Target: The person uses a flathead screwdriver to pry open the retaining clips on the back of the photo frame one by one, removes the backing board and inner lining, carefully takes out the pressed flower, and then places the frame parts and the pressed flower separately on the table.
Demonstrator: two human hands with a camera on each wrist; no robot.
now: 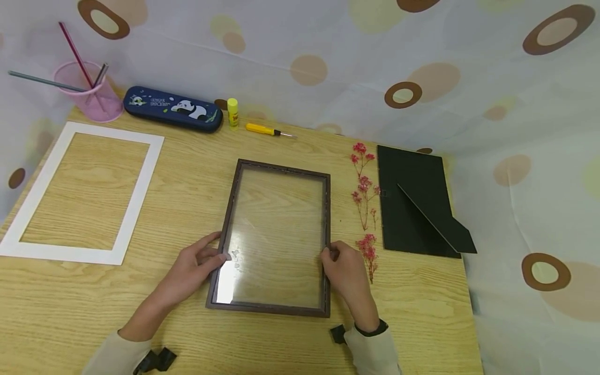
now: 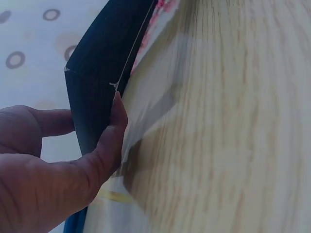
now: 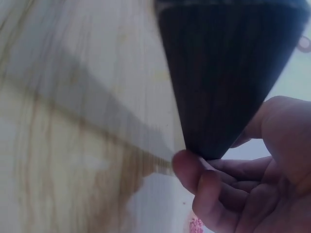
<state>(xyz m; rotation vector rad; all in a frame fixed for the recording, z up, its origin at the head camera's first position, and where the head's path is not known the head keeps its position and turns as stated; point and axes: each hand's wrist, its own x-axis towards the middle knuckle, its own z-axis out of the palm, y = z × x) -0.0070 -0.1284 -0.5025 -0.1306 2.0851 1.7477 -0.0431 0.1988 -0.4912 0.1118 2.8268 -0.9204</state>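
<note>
A dark brown picture frame (image 1: pixel 269 311) with a glass pane (image 1: pixel 281 224) is held between both hands at the middle of the wooden table. My left hand (image 1: pixel 189 268) grips its left side, the thumb at the inner edge of the glass. On the opposite side, my right hand (image 1: pixel 348 271) pinches the right bar low down. The left wrist view shows the thumb and a finger on either side of the frame's bar (image 2: pixel 92 102). Seen from the right wrist, the dark bar (image 3: pixel 223 77) runs down to the fingertips. Bright reflections and a smudge show on the glass.
A white mat border (image 1: pixel 117 255) lies left. Pink dried flowers (image 1: pixel 364 185) and a black backing board (image 1: pixel 408 239) with its stand raised lie right. Along the back are a pink cup (image 1: pixel 100 107) with pencils, a panda case (image 1: pixel 173 112), a glue stick (image 1: pixel 233 114) and a yellow screwdriver (image 1: pixel 260 129).
</note>
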